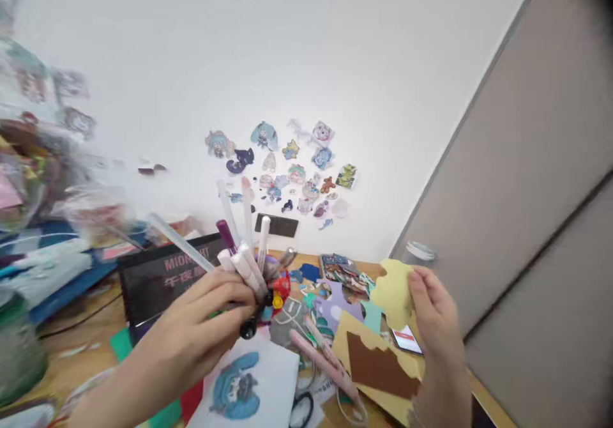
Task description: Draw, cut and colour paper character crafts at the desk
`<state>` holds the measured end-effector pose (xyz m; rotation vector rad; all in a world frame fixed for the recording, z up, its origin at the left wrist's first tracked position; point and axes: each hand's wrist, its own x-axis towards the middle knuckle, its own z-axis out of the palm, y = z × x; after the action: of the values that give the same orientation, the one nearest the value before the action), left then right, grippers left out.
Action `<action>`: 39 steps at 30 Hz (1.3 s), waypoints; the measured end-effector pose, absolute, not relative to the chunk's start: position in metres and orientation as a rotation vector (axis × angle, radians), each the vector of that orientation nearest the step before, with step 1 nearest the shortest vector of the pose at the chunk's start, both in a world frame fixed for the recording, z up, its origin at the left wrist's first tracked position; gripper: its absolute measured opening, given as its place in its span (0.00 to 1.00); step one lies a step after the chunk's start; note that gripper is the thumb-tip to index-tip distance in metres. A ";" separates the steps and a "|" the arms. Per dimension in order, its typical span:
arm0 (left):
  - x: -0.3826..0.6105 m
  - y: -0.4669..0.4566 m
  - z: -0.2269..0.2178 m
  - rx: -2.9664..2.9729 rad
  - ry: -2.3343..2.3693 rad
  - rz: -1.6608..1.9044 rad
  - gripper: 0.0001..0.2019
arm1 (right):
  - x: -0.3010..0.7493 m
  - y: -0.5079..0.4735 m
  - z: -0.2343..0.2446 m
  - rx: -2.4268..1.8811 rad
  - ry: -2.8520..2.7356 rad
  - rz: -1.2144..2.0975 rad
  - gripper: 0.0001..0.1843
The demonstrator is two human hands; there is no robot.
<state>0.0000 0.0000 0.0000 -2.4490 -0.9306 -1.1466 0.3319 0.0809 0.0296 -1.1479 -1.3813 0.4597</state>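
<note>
My left hand (215, 316) is wrapped around a bundle of markers and pens (244, 265), mostly white, one with a purple cap, held above the desk. Between the thumb and fingers of my right hand (435, 313) is a pale yellow sheet piece (395, 290) with a wavy cut edge. Below my left hand lies a white paper (272, 377) with a blue-haired character drawn on it. Brown and yellow cut sheets (380, 367) lie under my right hand. A pink long-handled tool (325, 364), perhaps a hair straightener, rests between the two.
A dark screen (167, 281) with red lettering stands at left, beside a green-grey jar (19, 345). Black-handled scissors (301, 409) lie at the front. A phone (407, 340) and purple cut-out (332, 306) sit farther right. Stickers (297, 172) cover part of the wall; a grey panel (541, 191) rises right.
</note>
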 end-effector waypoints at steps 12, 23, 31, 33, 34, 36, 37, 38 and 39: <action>0.017 0.002 0.000 -2.510 -0.946 -1.124 0.13 | 0.307 0.149 -0.019 -1.314 -1.652 0.463 0.22; 0.024 -0.005 0.010 -2.641 -0.847 -1.071 0.08 | 0.257 0.100 -0.026 -0.813 -2.461 1.063 0.58; 0.041 0.008 -0.023 -2.215 -0.909 -2.151 0.27 | 0.205 0.075 -0.042 -0.494 -2.042 1.351 0.35; 0.049 0.011 -0.025 -2.086 -1.036 -2.450 0.38 | 0.200 0.071 -0.039 -0.488 -1.987 1.390 0.36; 0.053 0.013 -0.025 -2.033 -1.109 -2.551 0.43 | 0.197 0.068 -0.037 -0.469 -1.960 1.403 0.36; 0.061 0.014 -0.023 -1.932 -1.238 -2.649 0.49 | 0.192 0.064 -0.034 -0.409 -1.891 1.415 0.36; 0.063 0.014 -0.022 -1.889 -1.278 -2.661 0.50 | 0.190 0.062 -0.034 -0.385 -1.853 1.415 0.37; 0.066 0.014 -0.021 -1.854 -1.297 -2.662 0.51 | 0.189 0.061 -0.033 -0.376 -1.819 1.408 0.38; 0.067 0.014 -0.021 -1.827 -1.310 -2.663 0.51 | 0.188 0.060 -0.034 -0.392 -1.795 1.396 0.39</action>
<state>0.0668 0.0140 -0.0206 -1.8266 -1.3102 -2.6627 0.1878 0.0602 -0.0337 -0.3919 -1.7954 1.3962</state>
